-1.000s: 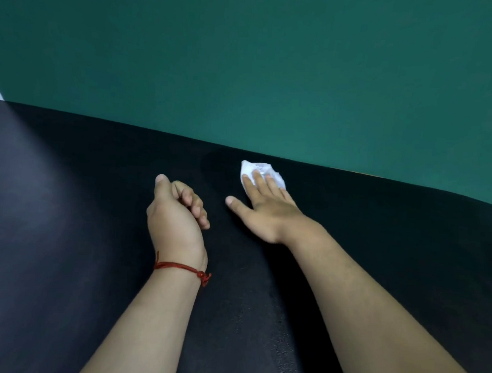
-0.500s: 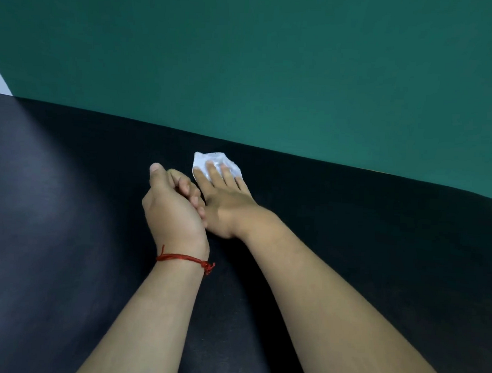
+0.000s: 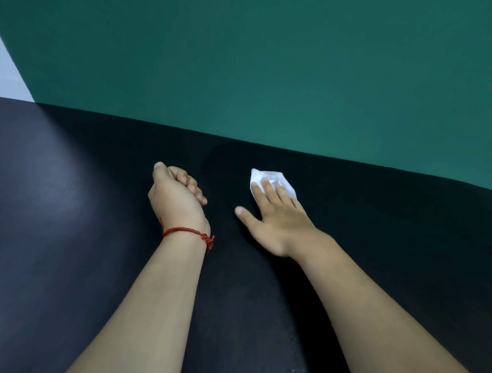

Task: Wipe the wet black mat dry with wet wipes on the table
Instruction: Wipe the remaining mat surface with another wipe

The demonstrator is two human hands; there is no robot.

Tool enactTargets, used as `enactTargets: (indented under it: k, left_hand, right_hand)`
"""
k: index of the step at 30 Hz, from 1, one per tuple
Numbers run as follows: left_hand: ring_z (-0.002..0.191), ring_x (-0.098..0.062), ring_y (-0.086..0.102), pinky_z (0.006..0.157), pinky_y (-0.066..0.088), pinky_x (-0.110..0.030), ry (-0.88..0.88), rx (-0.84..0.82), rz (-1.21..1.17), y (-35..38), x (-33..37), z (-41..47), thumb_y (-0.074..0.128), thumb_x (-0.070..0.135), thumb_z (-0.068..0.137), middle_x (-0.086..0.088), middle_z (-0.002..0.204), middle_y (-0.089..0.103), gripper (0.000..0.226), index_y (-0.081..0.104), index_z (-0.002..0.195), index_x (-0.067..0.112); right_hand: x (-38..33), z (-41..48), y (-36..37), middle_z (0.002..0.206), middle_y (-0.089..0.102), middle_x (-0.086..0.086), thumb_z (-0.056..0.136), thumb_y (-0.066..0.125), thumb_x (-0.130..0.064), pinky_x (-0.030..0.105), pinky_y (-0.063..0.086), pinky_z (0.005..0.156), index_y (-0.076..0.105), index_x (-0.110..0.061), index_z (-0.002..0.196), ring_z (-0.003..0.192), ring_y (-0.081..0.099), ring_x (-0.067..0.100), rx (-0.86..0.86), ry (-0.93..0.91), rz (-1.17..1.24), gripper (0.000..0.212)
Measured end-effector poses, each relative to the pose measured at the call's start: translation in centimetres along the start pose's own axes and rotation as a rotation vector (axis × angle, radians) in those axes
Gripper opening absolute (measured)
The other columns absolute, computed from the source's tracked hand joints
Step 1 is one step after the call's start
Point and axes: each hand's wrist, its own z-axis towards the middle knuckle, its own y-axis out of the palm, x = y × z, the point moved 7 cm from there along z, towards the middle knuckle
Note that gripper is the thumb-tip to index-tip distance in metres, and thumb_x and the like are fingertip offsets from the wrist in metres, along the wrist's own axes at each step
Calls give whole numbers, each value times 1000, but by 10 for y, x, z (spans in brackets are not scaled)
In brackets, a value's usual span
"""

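1. Nearest me, at the bottom of the frame between my forearms, the black mat (image 3: 246,314) shows a faint speckled sheen just right of centre. I take that for moisture not yet wiped, though it is too small to be sure.
2. Further up, left of centre, my left hand (image 3: 176,197) rests on the mat curled into a loose fist, closed on nothing I can see, a red string bracelet (image 3: 189,232) on its wrist.
3. Right of centre, my right hand (image 3: 277,225) lies flat with fingers spread, pressing down on the white wet wipe (image 3: 271,177), which pokes out beyond my fingertips. The two hands sit apart.
4. Past the wipe, a darker patch lies on the mat near its far edge, probably damp.
5. Beyond that edge, a green backdrop (image 3: 273,73) fills the upper frame.
6. My judgement: wiping is under way, far centre being worked, near strip and both sides left.
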Motion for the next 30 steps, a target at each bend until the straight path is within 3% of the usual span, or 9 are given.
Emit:
enactTargets:
  k: [8,13,17,20,22,24,26,30]
  left_hand:
    - [44,-15,39,48,37,-27,32,55,146,-31,17,-11,39,37,104,2,51,44,46,45,62,20]
    - [58,-18,56,63,49,-37,179,-73,663,-60,55,-5,42,43,101,3,60,61,45,57,67,18]
    - [88,-20,63,79,50,-41,453,-283,1217,-83,72,-6,45,38,107,5,87,68,33,64,83,24]
    - [112,-21,59,99,49,-43,673,-466,1475,-104,71,-12,51,33,105,8,113,66,17,67,103,31]
    - [135,-24,52,115,43,-44,757,-534,1632,-123,62,-20,54,32,105,4,140,62,28,65,130,29]
    - [153,-22,35,126,30,-45,756,-562,1740,-138,53,-29,48,36,107,3,162,45,46,51,152,26]
    - [158,-18,24,129,23,-43,760,-548,1781,-141,49,-37,37,43,109,6,168,34,52,41,159,28]
    - [155,-18,30,126,26,-40,806,-499,1768,-133,53,-45,27,50,103,7,164,41,59,47,154,28]
  right_hand:
    - [-90,19,16,175,-22,0,98,18,-81,50,-12,129,-9,-34,168,160,-25,24,-45,-152,-2,89]
    - [-104,-25,27,176,-19,-5,101,24,-76,44,-13,129,-4,-39,168,160,-26,17,-27,-251,29,81]
    - [-80,-60,34,175,-21,-10,100,17,-78,44,-11,130,-6,-40,168,159,-27,13,-34,-241,-2,82]
    - [-51,-81,33,174,-21,-14,101,16,-77,40,-10,131,-7,-40,168,158,-26,8,-28,-183,31,80]
    - [-28,-86,27,174,-20,-13,104,15,-73,39,-10,130,-7,-38,168,159,-24,8,-17,-115,49,77]
    - [-10,-78,21,174,-21,-10,104,15,-73,39,-10,130,-8,-35,169,159,-24,10,-5,-37,43,79]
    - [-2,-63,17,174,-23,-5,101,14,-77,43,-11,130,-12,-31,168,159,-26,13,-9,21,32,85]
    - [-20,-38,12,174,-26,2,97,15,-83,49,-14,129,-16,-27,167,158,-30,23,-40,43,36,95]
